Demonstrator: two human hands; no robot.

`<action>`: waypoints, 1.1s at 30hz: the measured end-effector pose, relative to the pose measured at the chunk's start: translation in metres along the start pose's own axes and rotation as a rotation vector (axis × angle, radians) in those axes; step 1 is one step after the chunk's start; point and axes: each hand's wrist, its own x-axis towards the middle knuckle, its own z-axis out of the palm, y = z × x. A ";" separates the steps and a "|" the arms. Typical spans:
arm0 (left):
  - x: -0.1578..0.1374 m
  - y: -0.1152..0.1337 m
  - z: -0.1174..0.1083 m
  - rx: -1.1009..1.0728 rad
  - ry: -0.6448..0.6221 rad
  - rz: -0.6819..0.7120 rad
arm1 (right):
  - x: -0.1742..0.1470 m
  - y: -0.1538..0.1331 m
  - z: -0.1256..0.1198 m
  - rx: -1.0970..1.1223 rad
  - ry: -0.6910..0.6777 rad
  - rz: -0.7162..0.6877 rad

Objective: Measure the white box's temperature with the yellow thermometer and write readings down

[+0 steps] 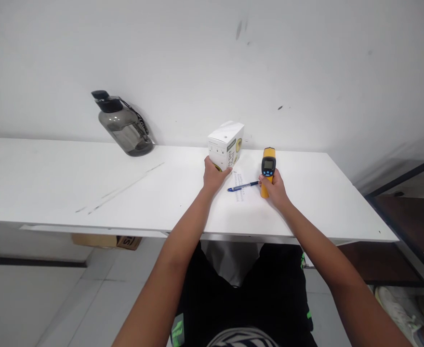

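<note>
As seen in the head view, got a white carton [219, 150] gripped low down in the left hand [215, 176], thumb and fingers on opposite sides, near the back of a white table [179, 202]. Has a plain top, a dark green strip, avocado pics and lettering running sideways up one face. Can't tell about the base, tucked behind that hand. Also spotted: right hand [275, 189] wrapped around the handle of a yellow-and-black thermometer gun [269, 165], complete with little screen and blue buttons. Between the two, a blue pen [243, 186] across a slip of paper [238, 196], writing too small to read. Way over left, a see-through grey bottle [125, 132] beside the scuffed white wall [183, 62]. Down below, a cardboard box [96, 240] on grey floor [107, 289]; dark rack [400, 214] just past the table's right end. Front edge right by the lap, back edge along the wall. Decent stretch of streaky tabletop between bottle and carton, plus more right of the thermometer gun.
</note>
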 end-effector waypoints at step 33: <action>-0.002 0.004 -0.001 0.048 -0.002 0.008 | -0.001 -0.002 -0.001 -0.063 -0.013 -0.004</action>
